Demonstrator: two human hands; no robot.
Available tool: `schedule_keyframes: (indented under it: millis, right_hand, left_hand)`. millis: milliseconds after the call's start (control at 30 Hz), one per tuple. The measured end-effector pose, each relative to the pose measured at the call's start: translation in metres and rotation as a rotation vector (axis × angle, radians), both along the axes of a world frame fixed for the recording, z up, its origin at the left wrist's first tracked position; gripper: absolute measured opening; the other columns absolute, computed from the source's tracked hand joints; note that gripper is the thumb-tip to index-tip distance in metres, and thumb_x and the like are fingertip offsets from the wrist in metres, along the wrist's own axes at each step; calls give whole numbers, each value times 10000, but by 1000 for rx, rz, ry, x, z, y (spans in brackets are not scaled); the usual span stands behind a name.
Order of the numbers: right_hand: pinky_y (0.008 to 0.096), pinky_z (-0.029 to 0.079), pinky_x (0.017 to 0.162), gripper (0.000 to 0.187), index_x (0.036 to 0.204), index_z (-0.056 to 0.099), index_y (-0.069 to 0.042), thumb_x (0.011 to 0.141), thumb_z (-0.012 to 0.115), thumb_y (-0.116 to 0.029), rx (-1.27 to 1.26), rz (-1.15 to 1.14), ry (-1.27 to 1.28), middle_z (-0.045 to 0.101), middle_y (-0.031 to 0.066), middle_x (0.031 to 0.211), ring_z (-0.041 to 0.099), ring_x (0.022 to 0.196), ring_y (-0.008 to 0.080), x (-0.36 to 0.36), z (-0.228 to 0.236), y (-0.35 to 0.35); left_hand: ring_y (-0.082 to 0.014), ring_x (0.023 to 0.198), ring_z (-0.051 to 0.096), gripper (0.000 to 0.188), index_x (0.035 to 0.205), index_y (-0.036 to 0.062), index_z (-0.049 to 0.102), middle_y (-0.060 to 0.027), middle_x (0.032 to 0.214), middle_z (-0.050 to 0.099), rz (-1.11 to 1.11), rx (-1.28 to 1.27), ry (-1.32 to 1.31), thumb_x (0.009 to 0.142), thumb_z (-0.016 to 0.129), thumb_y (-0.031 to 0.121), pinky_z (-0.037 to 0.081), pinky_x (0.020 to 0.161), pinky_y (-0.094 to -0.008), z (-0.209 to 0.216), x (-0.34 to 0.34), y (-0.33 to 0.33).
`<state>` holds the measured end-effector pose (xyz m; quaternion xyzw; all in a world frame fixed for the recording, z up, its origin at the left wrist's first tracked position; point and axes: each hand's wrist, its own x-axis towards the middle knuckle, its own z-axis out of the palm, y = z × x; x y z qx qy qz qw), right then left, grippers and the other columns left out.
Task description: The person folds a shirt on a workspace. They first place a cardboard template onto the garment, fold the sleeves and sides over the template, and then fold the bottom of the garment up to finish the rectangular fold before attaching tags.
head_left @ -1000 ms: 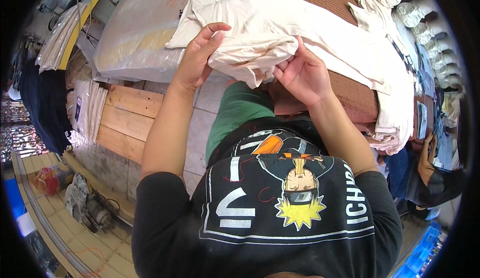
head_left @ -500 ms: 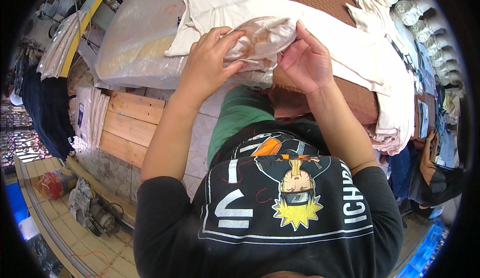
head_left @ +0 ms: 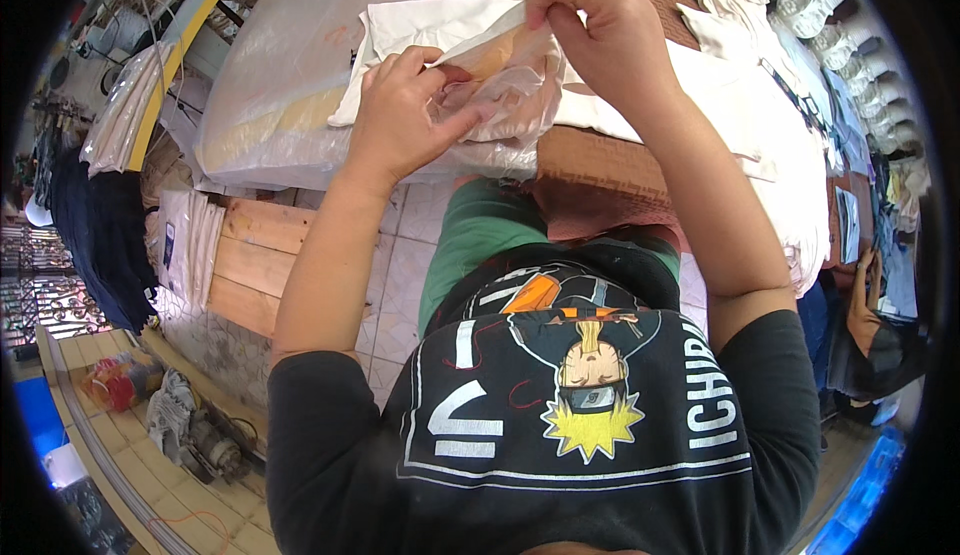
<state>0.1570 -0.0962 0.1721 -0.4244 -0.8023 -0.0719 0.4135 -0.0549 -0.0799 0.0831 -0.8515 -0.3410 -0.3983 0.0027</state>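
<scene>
A clear plastic bag (head_left: 515,95) is stretched between my hands over the table's near edge. My left hand (head_left: 400,115) holds its left side, the thumb spread along the crumpled film and the fingers curled at the upper edge. Higher and to the right, my right hand (head_left: 605,30) pinches the raised edge of the bag; its fingertips run up to the top of the picture. Beneath and behind the bag lies a flat cream-white garment (head_left: 400,25), partly hidden by my hands and arm.
The table has a plastic-covered part (head_left: 270,95) and a brown textured mat (head_left: 600,160). White garments (head_left: 785,220) hang over its right end. Bagged garments (head_left: 188,240) lie on a wooden bench (head_left: 255,250) at left. Another person's arm (head_left: 862,300) shows far right.
My right hand has moved up and away from me, pulling the bag's edge up. The bag, bunched between both hands before, is now stretched wider. My left hand has shifted slightly left.
</scene>
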Motion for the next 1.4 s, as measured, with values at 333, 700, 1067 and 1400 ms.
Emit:
schedule_keyframes:
  millis: [333, 700, 1067, 1400]
  right_hand:
    - [381, 490, 718, 327, 773, 639, -35, 734, 683, -357, -115, -228, -629, 601, 95, 813, 598, 819, 265, 4, 65, -2]
    - [412, 479, 792, 584, 1140, 529, -2, 700, 752, -315, -545, 170, -252, 613, 234, 1023, 597, 915, 376, -1, 27, 45]
    - [394, 482, 672, 139, 887, 666, -26, 801, 615, -122, -701, 185, -396, 650, 168, 777, 625, 722, 306, -15, 85, 71]
    - [277, 474, 613, 354, 883, 678, -30, 848, 644, -380, -864, -192, -201, 663, 82, 765, 596, 670, 145, 74, 27, 135]
  left_hand:
    - [-83, 823, 615, 263, 1015, 91, 630, -32, 960, 648, -127, -501, -546, 760, 693, 78, 503, 678, -249, 21, -20, 37]
    - [-176, 921, 620, 534, 1247, 113, 520, -90, 1033, 636, -324, -387, -307, 747, 710, 126, 496, 822, -309, 53, 12, 55]
    - [-144, 930, 592, 439, 1091, 62, 643, -39, 983, 674, -77, -927, 236, 703, 773, 220, 440, 856, -276, 17, -24, 98]
    - [-92, 803, 568, 304, 951, 40, 671, -2, 859, 654, 68, -1153, 91, 812, 685, 311, 449, 761, -258, -4, -32, 134]
